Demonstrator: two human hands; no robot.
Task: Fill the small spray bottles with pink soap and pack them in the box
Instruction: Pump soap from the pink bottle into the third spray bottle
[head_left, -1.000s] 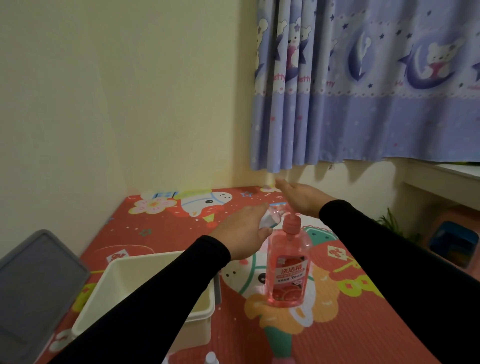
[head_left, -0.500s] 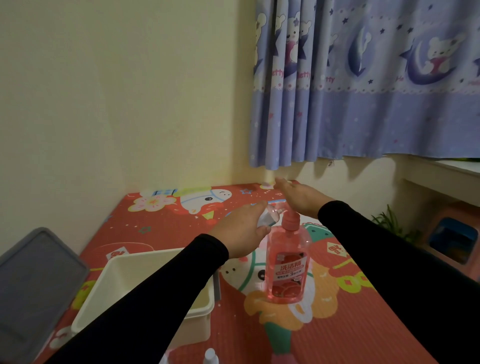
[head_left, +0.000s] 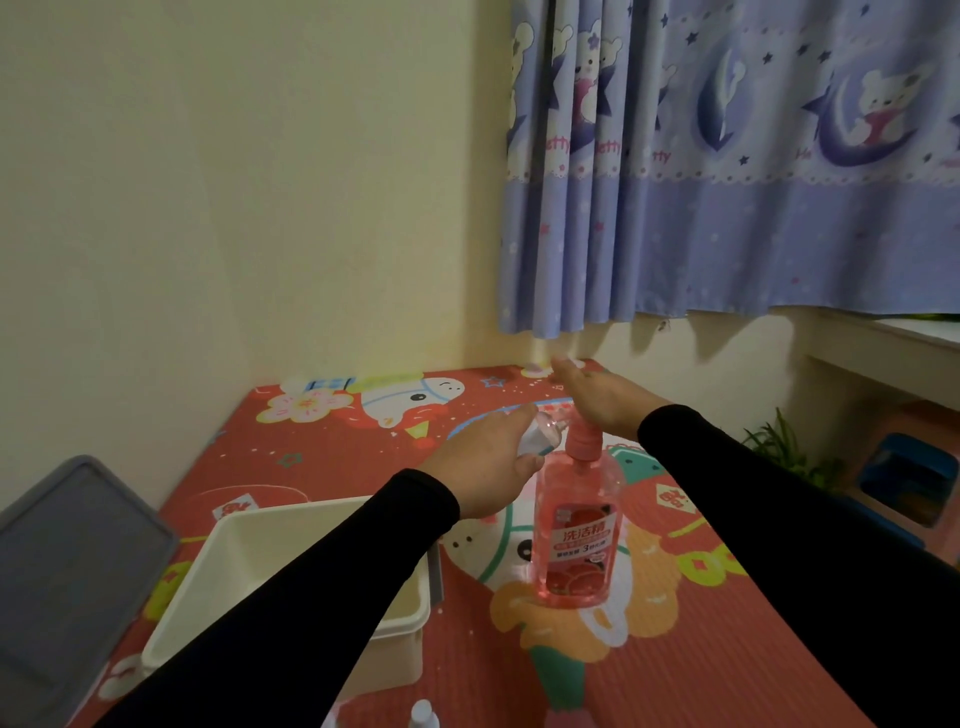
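Small spray bottle (head_left: 540, 439) at pump spout of pink soap bottle (head_left: 574, 530), which stands on mat (head_left: 727, 649). L hand (head_left: 483, 467) grips it; R hand (head_left: 602, 400) flat, fingers straight, pressing pump. Risks: neck misaligned w/ spout, so soap spills; off-centre push tips soap bottle. Box (head_left: 249, 561) near left, apart.

A: Any readable text?

B: The pink soap bottle (head_left: 576, 525) has a label: big white characters "洗洁精", and under them a smaller line with a clear "3". The rest of that line is too small to read.

A: Anything else?

B: The curtain (head_left: 727, 171) has pink script repeated along a band, cut off by the folds to "etty". The red mat (head_left: 322, 457) has small tags with characters, too blurred to read.
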